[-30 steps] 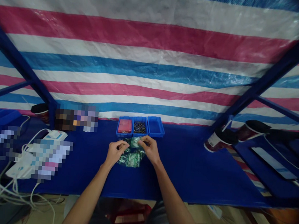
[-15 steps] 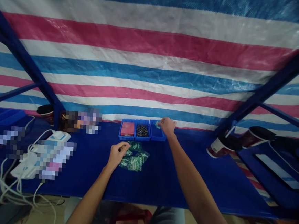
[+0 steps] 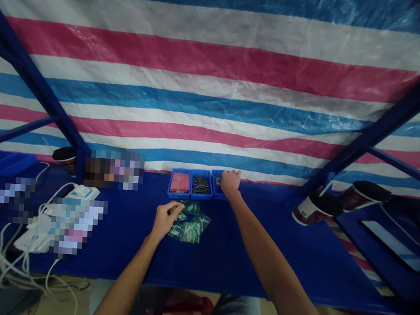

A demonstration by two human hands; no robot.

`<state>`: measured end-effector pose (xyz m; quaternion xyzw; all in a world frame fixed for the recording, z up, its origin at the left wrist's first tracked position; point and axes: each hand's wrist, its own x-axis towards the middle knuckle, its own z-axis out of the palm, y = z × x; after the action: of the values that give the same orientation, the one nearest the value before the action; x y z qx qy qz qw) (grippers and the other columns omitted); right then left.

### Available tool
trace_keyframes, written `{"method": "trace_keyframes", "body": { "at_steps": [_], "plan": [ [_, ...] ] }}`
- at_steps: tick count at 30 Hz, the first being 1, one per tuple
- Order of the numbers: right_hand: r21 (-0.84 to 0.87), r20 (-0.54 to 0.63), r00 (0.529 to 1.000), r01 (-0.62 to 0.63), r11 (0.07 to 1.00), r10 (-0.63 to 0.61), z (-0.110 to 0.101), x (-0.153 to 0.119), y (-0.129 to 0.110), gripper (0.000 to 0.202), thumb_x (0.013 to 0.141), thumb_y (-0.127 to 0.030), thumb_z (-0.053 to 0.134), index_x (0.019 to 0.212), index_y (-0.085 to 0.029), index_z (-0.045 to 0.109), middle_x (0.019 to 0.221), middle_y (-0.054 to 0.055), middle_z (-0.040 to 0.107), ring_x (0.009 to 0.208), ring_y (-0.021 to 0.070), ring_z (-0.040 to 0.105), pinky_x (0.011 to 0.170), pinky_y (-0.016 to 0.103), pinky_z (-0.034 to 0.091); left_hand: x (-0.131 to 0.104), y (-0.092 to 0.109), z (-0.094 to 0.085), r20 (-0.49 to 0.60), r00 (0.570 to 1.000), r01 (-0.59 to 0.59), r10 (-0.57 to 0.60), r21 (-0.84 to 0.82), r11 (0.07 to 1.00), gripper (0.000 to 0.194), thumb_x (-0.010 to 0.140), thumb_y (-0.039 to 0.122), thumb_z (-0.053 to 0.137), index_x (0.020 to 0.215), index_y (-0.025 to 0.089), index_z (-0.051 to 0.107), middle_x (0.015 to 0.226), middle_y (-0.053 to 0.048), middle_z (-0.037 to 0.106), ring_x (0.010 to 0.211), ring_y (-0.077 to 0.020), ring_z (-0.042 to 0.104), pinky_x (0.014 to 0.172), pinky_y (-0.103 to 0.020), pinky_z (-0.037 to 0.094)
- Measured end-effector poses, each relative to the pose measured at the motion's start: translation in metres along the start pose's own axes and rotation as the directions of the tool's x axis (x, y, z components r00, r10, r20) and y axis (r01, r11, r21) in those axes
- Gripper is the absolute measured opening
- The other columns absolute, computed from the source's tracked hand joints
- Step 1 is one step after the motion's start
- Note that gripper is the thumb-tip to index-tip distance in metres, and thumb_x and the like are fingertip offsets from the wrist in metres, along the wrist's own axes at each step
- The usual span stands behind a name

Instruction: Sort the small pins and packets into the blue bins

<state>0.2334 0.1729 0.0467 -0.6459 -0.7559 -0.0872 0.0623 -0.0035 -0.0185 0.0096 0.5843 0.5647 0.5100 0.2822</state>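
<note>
My right hand (image 3: 231, 182) is reaching into the rightmost blue bin (image 3: 218, 194), its fingers curling beside a clear packet (image 3: 218, 181); I cannot tell whether they are gripping it. Left of that hand, screws (image 3: 201, 185) and red pieces (image 3: 180, 181) are filling two bins. My left hand (image 3: 163, 219) is closing its fingertips together beside green-looking packets (image 3: 191, 230) lying on the table (image 3: 216, 260).

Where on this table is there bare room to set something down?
Bare blue tabletop shows between the white power strip and left hand, and between the right hand and nearer dark-red, black-lidded cup. Crowded: around the green plastic packets and blue bins.
</note>
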Motion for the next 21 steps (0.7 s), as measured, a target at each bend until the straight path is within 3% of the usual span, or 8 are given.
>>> {"method": "trace_keyframes", "body": {
  "at_steps": [6,9,12,14,17,21],
  "plan": [
    [0.014,-0.030,0.999,0.013,1.000,-0.013,-0.010,0.000,0.003,0.019,0.092,-0.025,0.058,0.092,-0.012,0.072,0.092,0.018,0.072,0.102,0.0308,0.057,0.093,0.042,0.023,0.000,0.001,0.000,-0.006,1.000,0.008,-0.008,0.010,1.000,0.032,0.087,0.043,0.063,0.082,0.014,0.075,0.048,0.004,0.050,0.046,-0.0103,0.045,0.052,-0.022,0.034],
    [0.087,-0.159,0.986,0.064,0.994,-0.049,-0.027,-0.007,0.007,0.025,0.096,-0.028,0.054,0.084,-0.014,0.071,0.089,0.016,0.072,0.096,0.0282,0.057,0.089,0.040,0.026,0.000,0.003,-0.001,-0.009,1.000,0.010,-0.010,0.015,1.000,0.034,0.089,0.044,0.061,0.083,0.014,0.075,0.047,0.004,0.049,0.046,-0.0105,0.045,0.052,-0.022,0.034],
    [0.230,-0.335,0.936,0.197,0.953,-0.113,-0.044,-0.035,0.004,0.034,0.101,-0.031,0.046,0.081,-0.016,0.069,0.083,0.011,0.071,0.086,0.0233,0.058,0.083,0.035,0.029,-0.001,0.005,-0.002,-0.019,1.000,0.000,0.000,0.012,1.000,0.037,0.092,0.044,0.056,0.084,0.014,0.075,0.048,0.004,0.049,0.047,-0.0107,0.046,0.053,-0.022,0.035],
    [0.335,-0.367,0.917,0.286,0.898,-0.155,-0.046,-0.067,-0.001,0.039,0.103,-0.036,0.043,0.079,-0.017,0.067,0.077,0.008,0.069,0.078,0.0200,0.058,0.079,0.032,0.032,-0.001,0.005,-0.002,-0.019,1.000,-0.005,0.005,0.008,1.000,0.038,0.094,0.045,0.054,0.084,0.014,0.074,0.047,0.004,0.049,0.047,-0.0107,0.046,0.054,-0.022,0.035],
    [0.468,-0.230,0.940,0.333,0.818,-0.251,-0.034,-0.117,-0.011,0.032,0.100,-0.039,0.050,0.080,-0.020,0.066,0.078,0.004,0.069,0.077,0.0179,0.061,0.076,0.028,0.035,-0.001,0.006,-0.002,-0.006,1.000,0.001,-0.001,0.000,1.000,0.040,0.094,0.046,0.053,0.085,0.014,0.074,0.047,0.005,0.047,0.047,-0.0108,0.046,0.053,-0.022,0.035],
    [0.532,-0.024,0.993,0.113,0.839,-0.118,-0.006,-0.152,-0.018,0.023,0.095,-0.042,0.059,0.089,-0.021,0.068,0.088,0.006,0.069,0.082,0.0203,0.063,0.074,0.029,0.038,-0.001,0.008,-0.002,-0.002,1.000,0.002,-0.002,-0.009,1.000,0.041,0.094,0.048,0.052,0.085,0.014,0.074,0.047,0.005,0.046,0.047,-0.0109,0.045,0.053,-0.022,0.034]
  ]
}}
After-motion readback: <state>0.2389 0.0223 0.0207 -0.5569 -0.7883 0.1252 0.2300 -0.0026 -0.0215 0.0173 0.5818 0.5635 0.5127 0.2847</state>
